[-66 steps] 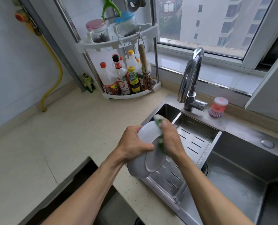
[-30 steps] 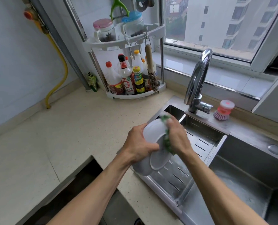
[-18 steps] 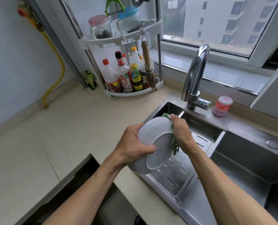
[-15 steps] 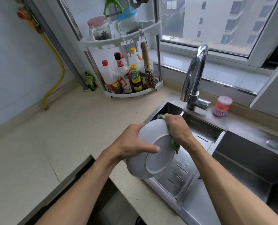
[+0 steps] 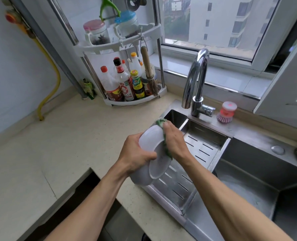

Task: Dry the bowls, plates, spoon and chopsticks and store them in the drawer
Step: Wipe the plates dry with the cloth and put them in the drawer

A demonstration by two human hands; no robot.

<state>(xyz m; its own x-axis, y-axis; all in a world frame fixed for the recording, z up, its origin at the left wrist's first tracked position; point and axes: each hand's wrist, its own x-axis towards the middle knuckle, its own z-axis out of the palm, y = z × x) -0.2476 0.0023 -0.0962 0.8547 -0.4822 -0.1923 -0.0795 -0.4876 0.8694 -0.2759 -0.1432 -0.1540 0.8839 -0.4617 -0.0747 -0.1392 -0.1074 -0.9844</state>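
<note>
A white bowl (image 5: 148, 141) is held on its side over the sink's left edge, its foot ring turned toward me. My left hand (image 5: 135, 153) grips its outer wall from the left. My right hand (image 5: 173, 140) presses a green cloth (image 5: 161, 122) against the bowl's rim and inside, which face away from me. The cloth shows only as a fringe along the rim. The open drawer (image 5: 95, 211) gapes dark under the counter at the bottom left. No plates, spoon or chopsticks are in view.
A slotted steel drain tray (image 5: 201, 150) sits in the sink (image 5: 248, 180) beneath the bowl. The tall faucet (image 5: 196, 80) rises just behind, with a pink dish brush (image 5: 226, 112) to its right. A corner rack of bottles (image 5: 127, 84) stands at the back of the beige counter (image 5: 48, 145).
The bowl has turned more edge-on in my left hand, and my right hand with the cloth has slid around its rim. Both hands stay over the sink's left edge.
</note>
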